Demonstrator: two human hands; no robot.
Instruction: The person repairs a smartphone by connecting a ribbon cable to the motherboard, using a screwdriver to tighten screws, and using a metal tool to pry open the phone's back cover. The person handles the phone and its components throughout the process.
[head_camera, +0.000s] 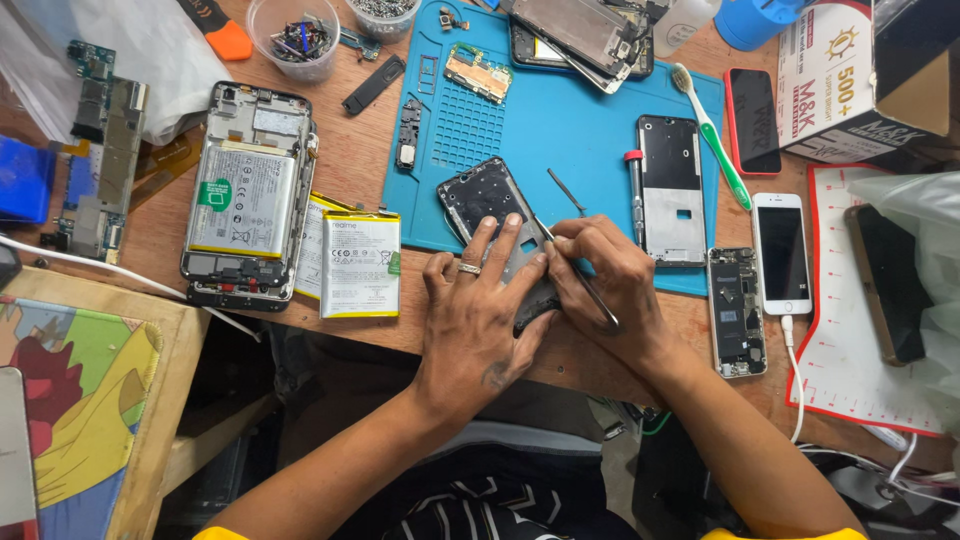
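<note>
A dark phone frame (480, 197) lies tilted at the near edge of the blue work mat (590, 120). My left hand (475, 310), a ring on one finger, presses flat on its lower part. My right hand (610, 275) pinches a thin metal tool (590, 290) whose tip touches the frame right beside my left fingers. The frame's lower end is hidden under both hands.
An open phone with its battery (245, 195) and two loose batteries (355, 262) lie left. On the mat: another frame (670, 190), a small screwdriver (636, 195), tweezers (566, 190), a toothbrush (712, 135). Phones (782, 252) and a cardboard box (860, 75) sit right.
</note>
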